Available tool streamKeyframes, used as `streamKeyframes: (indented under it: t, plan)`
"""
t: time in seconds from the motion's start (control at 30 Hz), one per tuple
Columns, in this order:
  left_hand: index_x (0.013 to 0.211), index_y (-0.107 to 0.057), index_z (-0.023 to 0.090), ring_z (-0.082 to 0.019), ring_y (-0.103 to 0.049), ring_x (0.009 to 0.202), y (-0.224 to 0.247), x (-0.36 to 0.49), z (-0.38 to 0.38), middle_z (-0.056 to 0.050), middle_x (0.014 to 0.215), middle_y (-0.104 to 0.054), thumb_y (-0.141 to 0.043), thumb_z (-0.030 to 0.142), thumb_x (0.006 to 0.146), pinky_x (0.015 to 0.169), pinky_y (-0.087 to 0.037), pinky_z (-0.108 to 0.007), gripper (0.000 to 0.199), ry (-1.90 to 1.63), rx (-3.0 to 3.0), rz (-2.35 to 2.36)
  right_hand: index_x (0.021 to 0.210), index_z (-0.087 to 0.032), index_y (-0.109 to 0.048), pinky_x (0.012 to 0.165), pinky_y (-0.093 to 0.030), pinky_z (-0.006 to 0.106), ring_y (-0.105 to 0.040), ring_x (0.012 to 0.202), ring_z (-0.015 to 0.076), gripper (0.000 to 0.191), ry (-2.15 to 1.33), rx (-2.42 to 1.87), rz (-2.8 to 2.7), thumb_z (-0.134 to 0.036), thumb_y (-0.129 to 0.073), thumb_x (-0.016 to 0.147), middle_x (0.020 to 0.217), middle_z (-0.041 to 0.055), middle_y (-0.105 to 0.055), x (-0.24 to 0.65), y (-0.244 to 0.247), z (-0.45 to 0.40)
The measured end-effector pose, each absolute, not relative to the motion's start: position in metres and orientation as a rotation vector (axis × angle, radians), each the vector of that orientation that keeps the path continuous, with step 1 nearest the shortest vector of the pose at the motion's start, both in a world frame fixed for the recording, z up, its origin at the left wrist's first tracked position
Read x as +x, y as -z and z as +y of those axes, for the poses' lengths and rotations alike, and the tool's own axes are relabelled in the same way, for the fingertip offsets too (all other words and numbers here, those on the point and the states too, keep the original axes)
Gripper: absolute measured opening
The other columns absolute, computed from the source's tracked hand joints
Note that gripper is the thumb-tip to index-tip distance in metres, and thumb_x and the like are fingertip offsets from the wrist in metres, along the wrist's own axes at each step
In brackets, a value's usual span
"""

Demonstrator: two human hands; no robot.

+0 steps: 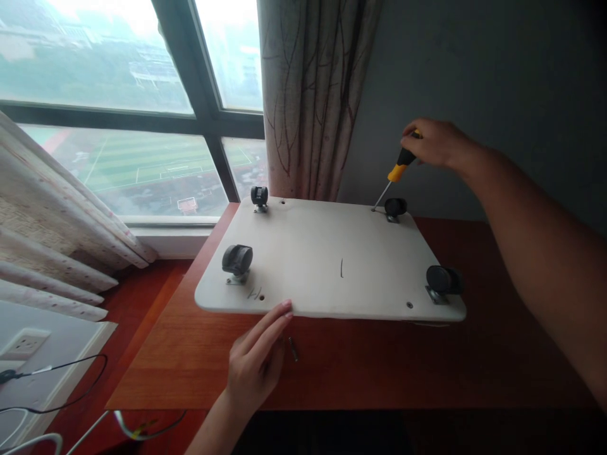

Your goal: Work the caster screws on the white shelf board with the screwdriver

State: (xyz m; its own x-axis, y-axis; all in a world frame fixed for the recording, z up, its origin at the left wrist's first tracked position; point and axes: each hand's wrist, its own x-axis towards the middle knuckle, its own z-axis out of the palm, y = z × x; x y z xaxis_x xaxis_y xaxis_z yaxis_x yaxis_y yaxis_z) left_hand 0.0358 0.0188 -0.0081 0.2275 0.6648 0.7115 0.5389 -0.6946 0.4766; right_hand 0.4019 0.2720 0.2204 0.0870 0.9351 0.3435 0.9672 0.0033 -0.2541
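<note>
two dark hand-drawn marks on white board (313, 243). first mark (254, 294): left of left hand's (256, 360) fingertips, close to same edge they touch, just beside dark hole (262, 297); reads like slanted capital h, not certain. second mark (341, 268): beyond and right of left fingertips, on near side of screwdriver (401, 165) in right hand's (434, 142) grip; single upright stroke with small foot, l or 1, cannot tell which.

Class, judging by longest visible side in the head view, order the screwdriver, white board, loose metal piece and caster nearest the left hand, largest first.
1. White board
2. Screwdriver, partly covered by the right hand
3. Caster nearest the left hand
4. Loose metal piece
</note>
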Motion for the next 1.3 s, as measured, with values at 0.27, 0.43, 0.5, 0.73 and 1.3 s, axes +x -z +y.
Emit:
streamKeyframes:
  t: [0.27, 0.43, 0.5, 0.73, 1.3]
  plan:
    - [0.137, -0.061, 0.021, -0.023, -0.067, 0.121, 0.0064, 0.0362, 0.0191, -0.010, 0.137, -0.066, -0.055, -0.003, 0.087, 0.100, -0.059, -0.033, 0.056, -1.481, 2.364, 1.165, 0.121, -0.022, -0.068, 0.092, -0.051, 0.052, -0.064, 0.108, 0.0340, 0.047, 0.408, -2.001, -1.906, -0.054, -0.063, 0.087, 0.110, 0.0145, -0.071, 0.3967, -0.2223, 0.2666]
    - [0.136, -0.062, 0.020, -0.024, -0.067, 0.121, 0.0052, 0.0365, 0.0189, -0.010, 0.136, -0.066, -0.056, -0.003, 0.087, 0.100, -0.059, -0.032, 0.054, -1.482, 2.374, 1.163, 0.127, -0.024, -0.064, 0.081, -0.057, 0.045, -0.066, 0.101, 0.0297, 0.041, 0.141, -1.974, -1.900, -0.037, -0.059, 0.088, 0.119, 0.0125, -0.069, 0.3946, -0.2220, 0.2693]
    - [0.136, -0.061, 0.020, -0.023, -0.067, 0.122, 0.0061, 0.0363, 0.0189, -0.010, 0.137, -0.066, -0.056, -0.004, 0.088, 0.101, -0.059, -0.032, 0.055, -1.479, 2.371, 1.160, 0.131, -0.024, -0.062, 0.070, -0.059, 0.037, -0.066, 0.096, 0.0246, 0.047, -0.074, -1.879, -1.893, -0.025, -0.060, 0.085, 0.124, 0.0105, -0.066, 0.3958, -0.2218, 0.2706]
    - [0.136, -0.061, 0.017, -0.023, -0.065, 0.123, 0.0086, 0.0353, 0.0186, -0.012, 0.138, -0.065, -0.055, -0.006, 0.087, 0.103, -0.057, -0.031, 0.054, -1.468, 2.357, 1.135, 0.121, -0.020, -0.068, 0.093, -0.050, 0.054, -0.063, 0.106, 0.0339, 0.048, 0.464, -1.989, -1.903, -0.054, -0.063, 0.087, 0.106, 0.0141, -0.070, 0.3966, -0.2177, 0.2662]
    - [0.134, -0.062, 0.015, -0.022, -0.064, 0.124, 0.0068, 0.0362, 0.0184, -0.013, 0.137, -0.065, -0.055, -0.006, 0.087, 0.103, -0.055, -0.031, 0.051, -1.473, 2.360, 1.135, 0.122, -0.022, -0.063, 0.086, -0.055, 0.049, -0.065, 0.101, 0.0290, 0.039, 0.257, -2.029, -1.851, -0.046, -0.059, 0.091, 0.113, 0.0120, -0.068, 0.4021, -0.2154, 0.2685]
